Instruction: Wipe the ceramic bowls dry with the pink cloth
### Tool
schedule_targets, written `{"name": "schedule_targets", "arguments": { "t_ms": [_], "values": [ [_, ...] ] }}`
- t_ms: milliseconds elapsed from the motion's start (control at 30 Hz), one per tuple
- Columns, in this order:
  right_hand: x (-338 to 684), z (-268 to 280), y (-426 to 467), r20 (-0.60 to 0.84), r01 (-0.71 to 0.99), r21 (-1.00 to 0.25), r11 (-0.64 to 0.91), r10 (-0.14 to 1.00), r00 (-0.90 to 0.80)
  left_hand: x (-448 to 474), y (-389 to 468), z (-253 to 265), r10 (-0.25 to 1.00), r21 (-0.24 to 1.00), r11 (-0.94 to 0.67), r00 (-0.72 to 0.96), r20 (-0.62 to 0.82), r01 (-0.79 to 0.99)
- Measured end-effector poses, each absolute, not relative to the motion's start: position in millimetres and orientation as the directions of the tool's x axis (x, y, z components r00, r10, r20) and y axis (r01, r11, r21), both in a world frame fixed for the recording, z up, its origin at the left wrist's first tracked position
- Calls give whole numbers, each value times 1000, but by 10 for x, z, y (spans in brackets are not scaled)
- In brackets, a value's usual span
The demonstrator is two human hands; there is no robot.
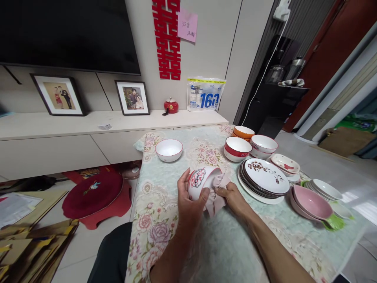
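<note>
My left hand (191, 196) is wrapped round a white bowl (200, 181) with a red floral pattern, tipped on its side above the table. In my right hand (231, 196) is a bunched pale pink cloth (214, 202), pressed at the bowl's rim and opening. The cloth covers part of the bowl's inside. Beyond my hands, a white bowl with a thin red rim (169, 149) stands upright by itself. A stack of plates (265, 179), the top one white with brown flowers, lies to the right of my right hand.
A flowered tablecloth (159, 220) covers the table. Stacked bowls (238, 147) stand at the back right. Pink bowls (312, 202) and small white dishes (326, 188) sit at the right edge. A red stool (97, 192) is on the floor at left; a low cabinet (73, 125) runs behind.
</note>
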State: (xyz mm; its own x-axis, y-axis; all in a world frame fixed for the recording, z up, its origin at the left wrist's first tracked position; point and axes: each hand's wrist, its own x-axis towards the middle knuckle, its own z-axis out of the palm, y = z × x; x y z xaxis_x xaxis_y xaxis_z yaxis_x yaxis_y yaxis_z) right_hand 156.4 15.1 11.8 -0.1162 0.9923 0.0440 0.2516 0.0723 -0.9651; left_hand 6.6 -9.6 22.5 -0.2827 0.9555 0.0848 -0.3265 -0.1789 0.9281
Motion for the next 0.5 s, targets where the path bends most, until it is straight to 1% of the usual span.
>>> {"name": "schedule_targets", "arguments": {
  "t_ms": [67,133,233,300,333,400,433,500],
  "values": [
    [1591,157,132,18,285,-957,54,992,-127,48,-65,239,955,888,-136,-295,0,-440],
    [1642,197,124,39,351,-935,59,997,-65,32,-37,250,954,827,-95,-288,-83,-554],
    [1726,242,124,136,464,-882,78,986,93,22,-13,260,952,756,-49,-260,-162,-653],
    [1754,259,113,266,573,-809,132,951,157,26,-9,252,949,753,-20,-250,-193,-657],
    [1752,262,101,351,636,-751,178,923,156,32,-10,242,949,764,-8,-247,-199,-645],
    [1714,256,68,503,738,-606,296,862,67,52,-19,212,956,796,11,-228,-187,-605],
    [1681,246,50,545,759,-544,358,839,-5,67,-28,194,961,812,15,-215,-172,-583],
    [1607,215,23,549,742,-504,443,827,-121,109,-59,158,974,853,11,-188,-127,-521]
  ]
}}
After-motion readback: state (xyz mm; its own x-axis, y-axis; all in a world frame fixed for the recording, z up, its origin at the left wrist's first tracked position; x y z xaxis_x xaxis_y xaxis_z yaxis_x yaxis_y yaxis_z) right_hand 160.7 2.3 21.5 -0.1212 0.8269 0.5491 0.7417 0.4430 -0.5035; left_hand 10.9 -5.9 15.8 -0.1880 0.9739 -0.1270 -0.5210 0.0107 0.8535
